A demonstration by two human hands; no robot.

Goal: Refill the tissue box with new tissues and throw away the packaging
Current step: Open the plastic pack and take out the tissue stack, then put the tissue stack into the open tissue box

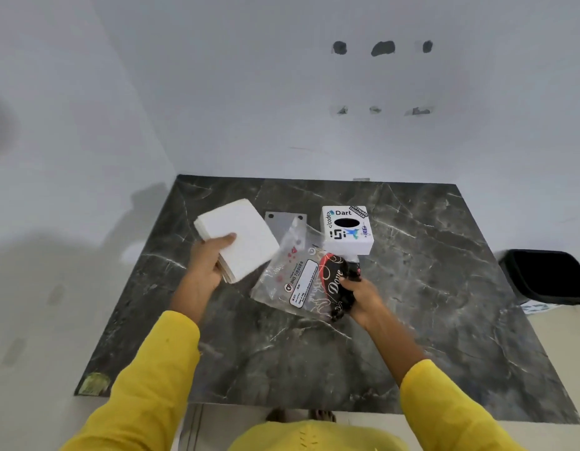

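Tissues out, box still to fill: the left hand [210, 255] grips the bare stack [238, 237] above the table's [428, 288] far-left part, thumb on top. The right hand [363, 296] is closed on the emptied wrapper [296, 278], mid-table. The box [347, 230] sits near the far edge, unfilled; the bin [547, 276] waits beyond the right edge.

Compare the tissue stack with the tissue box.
The tissue stack is plain white; the tissue box carries stickers and a dark oval hole on top. The stack is held up, tilted, in the left hand; the box sits flat on the table. The stack looks flatter than the box. Both are white.
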